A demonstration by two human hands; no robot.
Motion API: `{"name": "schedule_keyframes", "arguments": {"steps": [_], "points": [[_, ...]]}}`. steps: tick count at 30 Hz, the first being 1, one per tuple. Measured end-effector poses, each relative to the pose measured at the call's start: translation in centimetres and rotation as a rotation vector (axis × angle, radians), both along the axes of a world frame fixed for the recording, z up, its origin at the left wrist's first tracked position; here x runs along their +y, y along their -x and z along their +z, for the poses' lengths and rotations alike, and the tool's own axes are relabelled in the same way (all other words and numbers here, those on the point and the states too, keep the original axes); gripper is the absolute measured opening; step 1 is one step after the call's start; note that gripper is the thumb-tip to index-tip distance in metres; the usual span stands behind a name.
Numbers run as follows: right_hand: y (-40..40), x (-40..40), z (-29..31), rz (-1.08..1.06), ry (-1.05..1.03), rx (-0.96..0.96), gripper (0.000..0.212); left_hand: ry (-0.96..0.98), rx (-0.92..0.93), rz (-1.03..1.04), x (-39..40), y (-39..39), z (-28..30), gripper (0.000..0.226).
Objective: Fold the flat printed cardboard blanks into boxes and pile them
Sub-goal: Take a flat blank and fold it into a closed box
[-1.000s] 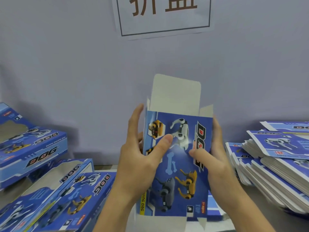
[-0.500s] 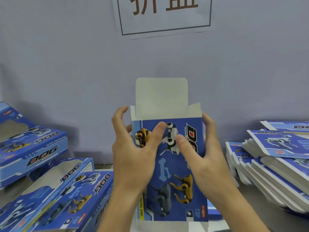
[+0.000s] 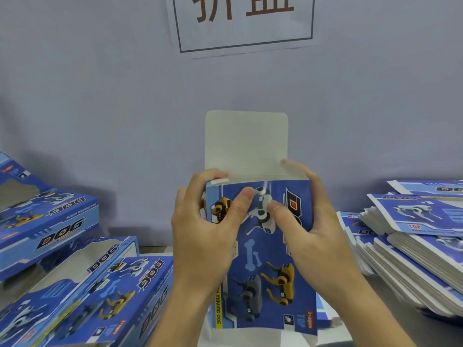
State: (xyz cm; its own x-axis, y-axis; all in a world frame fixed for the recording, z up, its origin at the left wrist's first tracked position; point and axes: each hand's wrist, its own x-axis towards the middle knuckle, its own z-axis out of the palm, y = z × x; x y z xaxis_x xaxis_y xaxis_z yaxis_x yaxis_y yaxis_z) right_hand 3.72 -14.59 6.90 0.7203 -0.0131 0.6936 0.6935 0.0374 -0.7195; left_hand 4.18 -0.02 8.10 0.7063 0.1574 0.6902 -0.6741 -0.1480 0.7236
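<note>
Fingers of both hands, left hand (image 3: 205,231) and right hand (image 3: 310,221), were clamped on the box (image 3: 265,284) near its top corners; thin, light card looked crushable, best held at edges.

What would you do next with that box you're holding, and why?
Probably fold the tall flap down and tuck it in. The box is held upright by the left hand and right hand, fingers curled over both small side flaps, while the tall flap stands open above.
</note>
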Motion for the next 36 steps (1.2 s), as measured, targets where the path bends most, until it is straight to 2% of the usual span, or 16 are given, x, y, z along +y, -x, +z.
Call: {"name": "schedule_keyframes", "arguments": {"steps": [2,5,9,13,18,22,24,26,29,32,36], "points": [[0.1,-0.1,0.0,0.009,-0.001,0.02,0.032,-0.014,0.022,-0.003,0.0,0.0,0.1,0.034],[0.1,-0.2,-0.1,0.061,-0.045,0.052,0.027,-0.003,0.037,-0.026,0.2,0.0,0.1,0.04],[0.3,-0.4,0.1,0.114,-0.037,0.056,0.035,0.043,0.044,-0.105,0.3,0.1,0.2,0.047],[0.3,-0.3,0.1,-0.01,0.012,0.053,0.041,0.037,-0.004,-0.109,0.1,0.4,0.3,0.043],[1.0,-0.4,0.1,0.024,-0.072,0.093,0.029,0.05,0.007,-0.118,0.1,0.6,0.5,0.036],[0.0,-0.9,1.4,0.078,-0.041,0.205,0.014,0.076,0.061,-0.116,0.1,0.8,0.8,0.04],[0.2,-1.2,1.6,0.109,-0.074,0.274,0.026,0.115,0.075,-0.086,0.1,0.8,0.9,0.048],[0.6,-0.3,2.2,0.059,-0.068,0.302,0.031,0.157,0.092,-0.077,0.2,0.6,1.0,0.038],[1.7,0.1,1.8,0.057,-0.101,0.259,0.017,0.187,0.129,-0.102,0.2,0.6,1.1,0.009],[1.3,0.0,1.7,0.052,-0.148,0.258,0.02,0.228,0.117,-0.124,0.1,0.8,0.9,0.019],[1.1,-0.1,1.6,0.046,-0.142,0.248,0.05,0.232,0.147,-0.152,0.0,0.9,1.0,0.047]]}}
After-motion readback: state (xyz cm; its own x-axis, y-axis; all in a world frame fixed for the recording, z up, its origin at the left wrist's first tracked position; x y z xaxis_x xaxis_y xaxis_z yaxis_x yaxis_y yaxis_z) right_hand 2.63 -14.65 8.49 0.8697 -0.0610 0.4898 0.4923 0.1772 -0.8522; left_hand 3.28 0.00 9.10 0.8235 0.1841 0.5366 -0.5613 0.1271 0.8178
